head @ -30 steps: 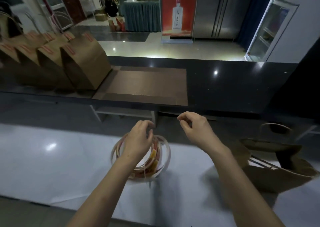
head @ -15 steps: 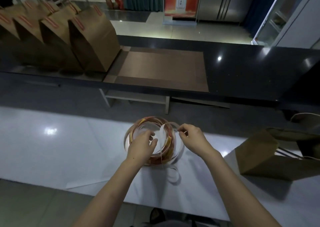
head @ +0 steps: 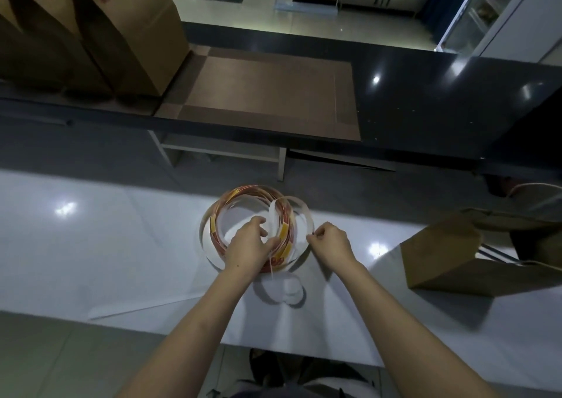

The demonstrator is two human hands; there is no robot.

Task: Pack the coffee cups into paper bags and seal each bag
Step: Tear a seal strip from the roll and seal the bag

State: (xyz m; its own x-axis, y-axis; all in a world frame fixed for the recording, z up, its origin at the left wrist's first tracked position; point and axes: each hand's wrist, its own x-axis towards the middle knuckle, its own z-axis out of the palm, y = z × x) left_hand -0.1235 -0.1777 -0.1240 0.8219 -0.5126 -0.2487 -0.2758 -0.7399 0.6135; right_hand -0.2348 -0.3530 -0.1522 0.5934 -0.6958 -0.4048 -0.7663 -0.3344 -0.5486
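A loose coil of red-and-yellow sticker strip (head: pixel 252 198) on white backing lies on the white counter (head: pixel 91 245). My left hand (head: pixel 249 245) rests on the coil's near side, its fingers curled round the strip. My right hand (head: pixel 330 241) pinches the coil's outer white loop at the right edge. A brown paper bag (head: pixel 444 257) with handles lies on its side at the right. Several standing brown bags (head: pixel 121 32) with red seals line the dark upper counter at the far left. No coffee cups are visible.
A flat brown cardboard sheet (head: pixel 267 93) lies on the dark raised counter (head: pixel 425 108) behind the coil. A loose curl of white backing (head: pixel 286 288) hangs near the counter's front edge. A glass-door fridge (head: pixel 486 11) stands at the far right.
The camera has tilted further down and closer. My right hand came down from the air to the coil's right edge and now pinches the outer loop. My left hand stays on the coil.
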